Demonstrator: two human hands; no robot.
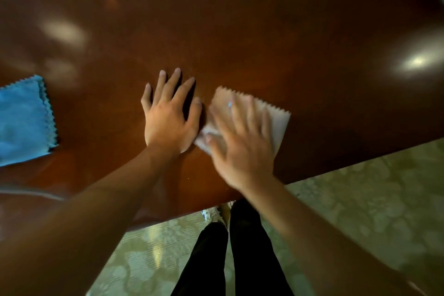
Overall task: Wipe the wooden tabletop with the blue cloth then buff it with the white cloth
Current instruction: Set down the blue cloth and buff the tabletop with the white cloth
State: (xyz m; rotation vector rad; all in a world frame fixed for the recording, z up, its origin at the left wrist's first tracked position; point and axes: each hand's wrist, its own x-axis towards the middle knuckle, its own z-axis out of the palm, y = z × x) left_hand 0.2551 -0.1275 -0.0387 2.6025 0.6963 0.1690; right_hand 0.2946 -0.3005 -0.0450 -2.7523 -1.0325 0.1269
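Observation:
The glossy reddish-brown wooden tabletop (pixel 240 31) fills most of the view. A folded white cloth (pixel 278 118) with zigzag edges lies near the table's front edge. My right hand (pixel 240 144) presses flat on it with fingers spread; the hand is motion-blurred. Just left of the cloth, my left hand (pixel 168 115) rests palm down on the bare wood, fingers straight and spread, thumb close to the cloth's edge. The folded blue cloth (pixel 24 120) lies flat at the far left, apart from both hands.
The table's front edge (pixel 336 168) runs diagonally from lower left to right. Below it is pale patterned floor (pixel 372 211). My legs in dark trousers (pixel 240 259) and a light shoe (pixel 213 216) stand against the edge. Lamp glare spots shine on the wood.

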